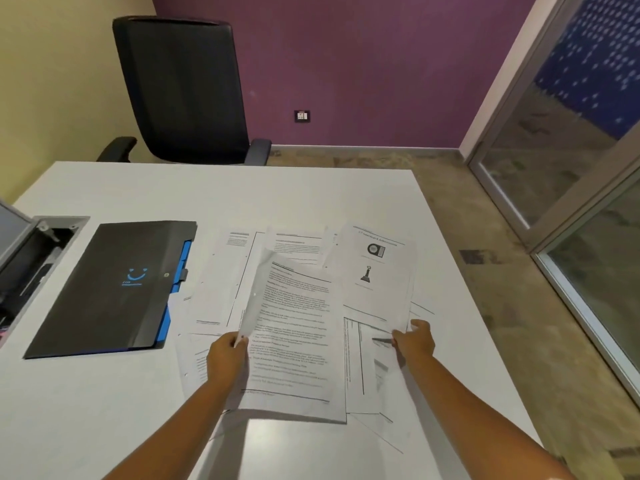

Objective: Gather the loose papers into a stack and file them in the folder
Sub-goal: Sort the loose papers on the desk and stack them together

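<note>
Several loose printed papers [298, 327] lie spread and overlapping on the white table [104, 410]. My left hand [225, 358] pinches the lower edge of a curled sheet [256, 296] that is lifted off the pile. My right hand [414, 339] grips the lower corner of a sheet with two pictures [375, 271], raised slightly at that corner. A black folder [110, 289] with a blue smile logo and blue inner dividers lies shut to the left of the papers, apart from both hands.
A black office chair [183, 88] stands behind the table's far edge. An open grey cable box [38, 251] is sunk into the table at the left. Floor and a glass door [571, 161] lie to the right.
</note>
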The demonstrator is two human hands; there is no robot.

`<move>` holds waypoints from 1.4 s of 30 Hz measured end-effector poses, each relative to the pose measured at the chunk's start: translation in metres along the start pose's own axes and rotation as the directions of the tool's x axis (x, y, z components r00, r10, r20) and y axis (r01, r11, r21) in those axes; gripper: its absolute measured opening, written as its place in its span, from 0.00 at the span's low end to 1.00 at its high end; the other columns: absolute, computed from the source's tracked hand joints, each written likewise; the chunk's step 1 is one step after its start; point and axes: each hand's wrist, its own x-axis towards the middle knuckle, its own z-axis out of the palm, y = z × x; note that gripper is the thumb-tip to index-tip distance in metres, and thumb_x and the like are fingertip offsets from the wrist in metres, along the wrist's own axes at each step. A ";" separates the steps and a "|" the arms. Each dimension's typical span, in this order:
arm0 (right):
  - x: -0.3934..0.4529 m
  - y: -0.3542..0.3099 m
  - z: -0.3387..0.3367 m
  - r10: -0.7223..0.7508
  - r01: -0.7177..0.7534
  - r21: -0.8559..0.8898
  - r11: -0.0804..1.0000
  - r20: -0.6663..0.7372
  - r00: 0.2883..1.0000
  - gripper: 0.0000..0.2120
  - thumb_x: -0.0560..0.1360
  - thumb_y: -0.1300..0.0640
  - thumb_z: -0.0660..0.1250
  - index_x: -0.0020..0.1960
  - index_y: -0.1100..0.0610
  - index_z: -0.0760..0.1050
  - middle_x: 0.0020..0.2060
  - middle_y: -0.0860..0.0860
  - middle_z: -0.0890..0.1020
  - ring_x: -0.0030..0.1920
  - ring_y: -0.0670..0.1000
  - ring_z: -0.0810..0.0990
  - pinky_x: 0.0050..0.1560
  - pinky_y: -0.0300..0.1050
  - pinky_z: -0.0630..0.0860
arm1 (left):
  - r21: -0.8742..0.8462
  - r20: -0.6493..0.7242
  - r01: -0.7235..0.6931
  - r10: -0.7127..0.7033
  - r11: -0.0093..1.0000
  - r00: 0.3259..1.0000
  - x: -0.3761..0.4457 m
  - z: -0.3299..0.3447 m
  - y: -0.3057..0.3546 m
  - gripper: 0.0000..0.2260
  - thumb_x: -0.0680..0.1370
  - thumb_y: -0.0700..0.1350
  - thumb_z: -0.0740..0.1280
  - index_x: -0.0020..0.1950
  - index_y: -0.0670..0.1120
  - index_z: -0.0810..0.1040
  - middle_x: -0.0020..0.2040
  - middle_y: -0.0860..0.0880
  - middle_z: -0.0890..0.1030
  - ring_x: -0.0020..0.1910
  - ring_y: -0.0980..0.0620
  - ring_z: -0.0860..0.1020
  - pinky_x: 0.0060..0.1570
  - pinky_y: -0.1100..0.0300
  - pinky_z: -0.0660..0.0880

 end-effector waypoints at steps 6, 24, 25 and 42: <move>-0.002 0.014 -0.014 -0.072 0.066 -0.107 0.992 -0.058 0.996 0.19 0.73 0.66 0.66 0.63 0.62 0.69 0.60 0.62 0.76 0.58 0.62 0.77 0.56 0.49 0.74 | -0.008 -0.007 0.027 -0.027 1.000 1.000 0.000 0.004 0.003 0.10 0.78 0.40 0.63 0.53 0.35 0.77 0.51 0.37 0.81 0.45 0.43 0.76 0.46 0.54 0.72; -0.002 0.017 -0.010 -0.099 0.106 -0.245 0.964 0.039 0.994 0.09 0.77 0.56 0.61 0.48 0.61 0.75 0.41 0.53 0.76 0.51 0.60 0.79 0.43 0.43 0.68 | -0.051 0.006 0.075 -0.074 0.996 0.997 -0.009 0.005 0.006 0.10 0.79 0.41 0.60 0.53 0.36 0.77 0.52 0.38 0.80 0.46 0.43 0.75 0.49 0.52 0.72; -0.004 0.017 -0.011 -0.120 0.122 -0.219 0.968 0.024 0.993 0.09 0.78 0.56 0.61 0.50 0.62 0.75 0.42 0.53 0.76 0.50 0.59 0.78 0.43 0.42 0.68 | -0.097 0.017 0.104 -0.103 0.990 0.995 -0.010 0.006 0.007 0.10 0.79 0.41 0.59 0.52 0.36 0.77 0.51 0.38 0.80 0.45 0.43 0.75 0.48 0.53 0.71; -0.054 0.052 -0.030 0.099 -0.145 0.040 0.989 0.547 0.831 0.12 0.77 0.66 0.53 0.54 0.56 0.70 0.43 0.56 0.82 0.41 0.55 0.85 0.40 0.47 0.81 | -0.053 0.299 0.266 -0.239 0.963 0.924 -0.023 0.024 0.007 0.05 0.78 0.39 0.61 0.47 0.36 0.72 0.42 0.39 0.78 0.40 0.44 0.74 0.44 0.52 0.73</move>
